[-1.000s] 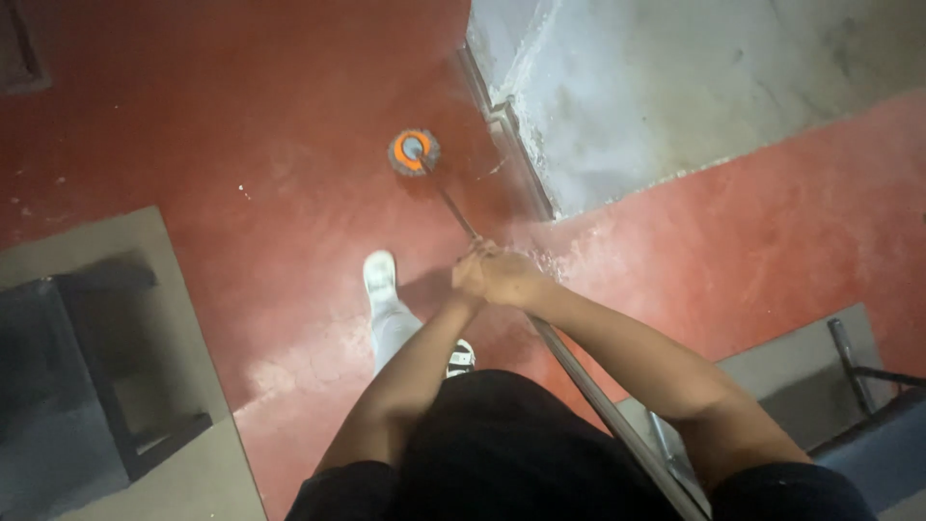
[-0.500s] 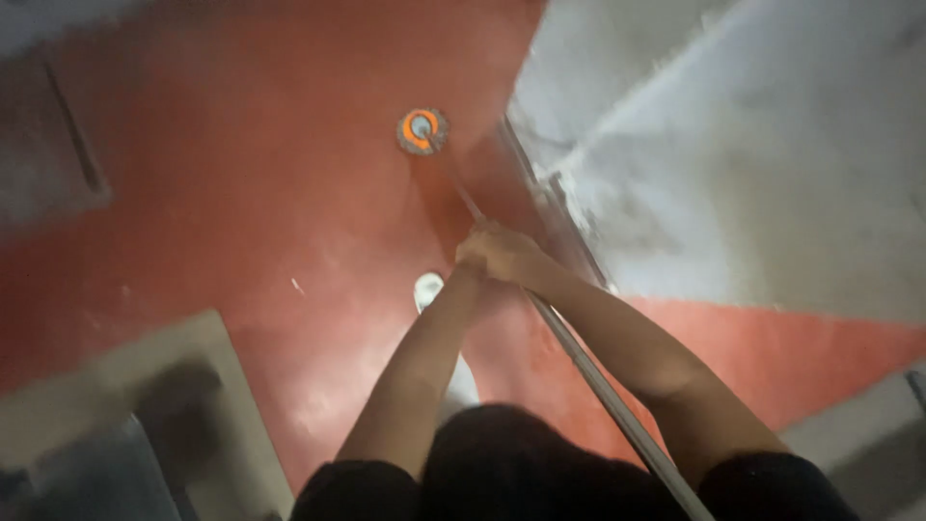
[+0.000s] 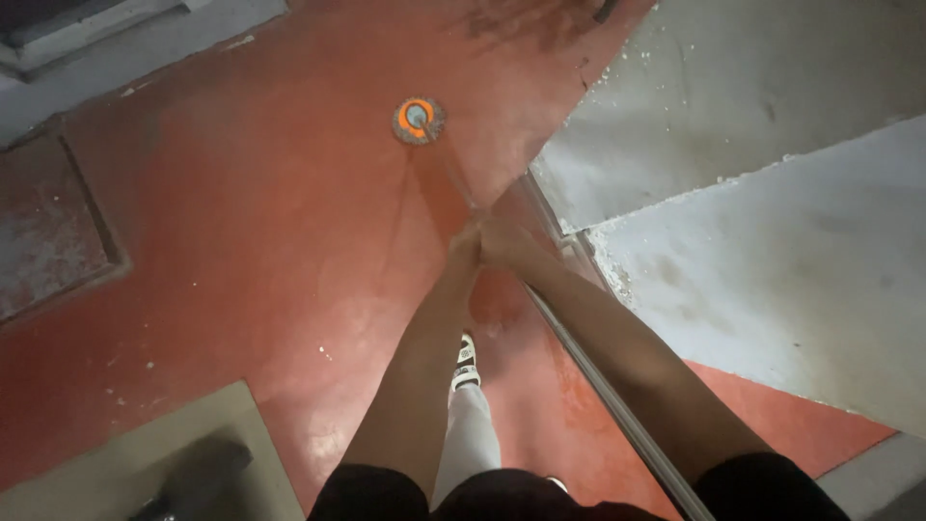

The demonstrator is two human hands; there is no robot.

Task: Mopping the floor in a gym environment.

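Since a second ago your mop head slid farther out on the red floor. Both hands wrap fingers around the mop handle; floor near the grey slab looks partly wet, rest undone.

I am gripping a smooth metal mop handle that is catching a dull silvery sheen along its length. The mop head is showing an orange plastic disc ringed by shaggy grey cloth fringe. The red floor is looking painted and slightly glossy, gleaming wet in patches and speckled with pale grit. The grey wall beside it is looking like rough, matt concrete, its paint flaking along the edges.
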